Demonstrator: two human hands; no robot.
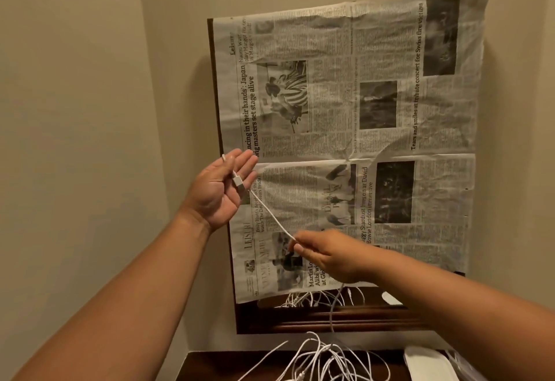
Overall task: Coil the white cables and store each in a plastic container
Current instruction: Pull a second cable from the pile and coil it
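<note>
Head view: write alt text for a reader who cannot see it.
A person's right hand pinches a thin white cable stretched to its white plug on the open left hand. Below, tangled white cables lie on the dark wooden table; a crumpled newspaper sheet hangs behind.

A single view comes from a camera on the person's head, facing a newspaper (pixel 360 140) spread flat against the beige wall (pixel 75 80), almost straight on, tilted only slightly down. The newspaper fills the middle and right of the frame, near enough that its headlines read. Below the newspaper, only a narrow strip of the tabletop (pixel 204 365) shows at the bottom edge. Both forearms enter from the lower corners, with the left hand (pixel 219 191) and right hand (pixel 333 257) raised before the newspaper's lower left part
</note>
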